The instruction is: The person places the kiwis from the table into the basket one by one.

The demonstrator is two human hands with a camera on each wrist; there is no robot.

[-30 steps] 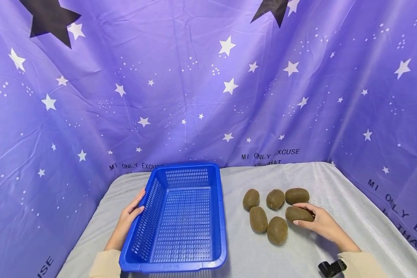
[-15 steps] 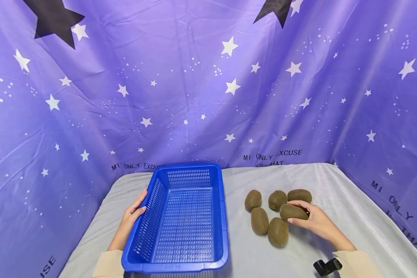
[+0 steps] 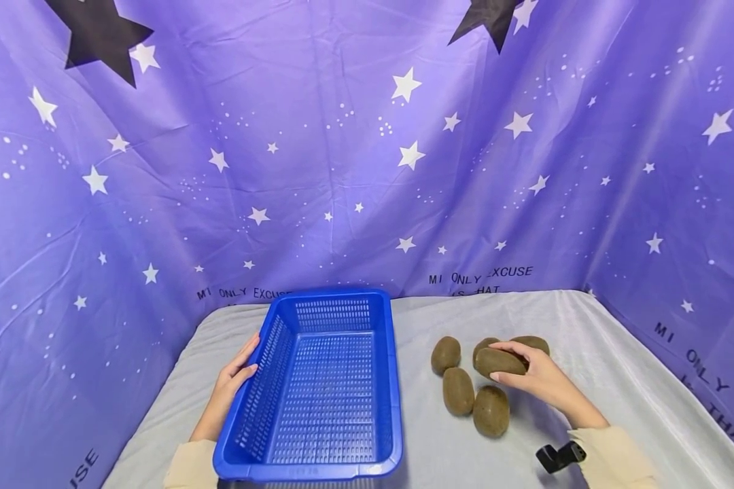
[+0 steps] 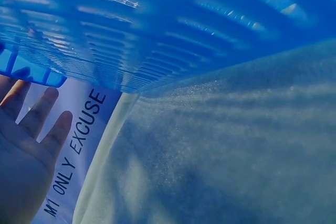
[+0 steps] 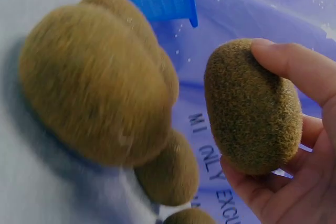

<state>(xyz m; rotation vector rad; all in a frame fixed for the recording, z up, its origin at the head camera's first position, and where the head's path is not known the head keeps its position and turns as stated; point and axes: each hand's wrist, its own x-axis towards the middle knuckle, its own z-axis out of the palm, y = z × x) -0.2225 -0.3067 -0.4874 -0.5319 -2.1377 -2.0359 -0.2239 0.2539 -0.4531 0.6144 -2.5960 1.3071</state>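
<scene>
One kiwifruit [image 3: 499,363] is hanging right of the basket [image 3: 394,387], left hand [image 3: 226,382] fingers-apart, right hand [image 3: 543,375] clamping it, slackening risking a drop!

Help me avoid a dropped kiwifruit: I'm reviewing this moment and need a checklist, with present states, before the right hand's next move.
1. Right hand has a grip on the held kiwifruit: ok, pinched at its sides.
2. Held kiwifruit raised off the grey cloth: ok, by the right wrist view.
3. Left hand at the blue plastic basket: ok, it touches the left side.
4. Room in the basket: ok, its slotted floor shows with no kiwifruit on it.
5. Held kiwifruit over the basket, if that is where it goes: not ok, it is to the basket's right.
6. Firmness of the held kiwifruit: cannot tell.
</scene>
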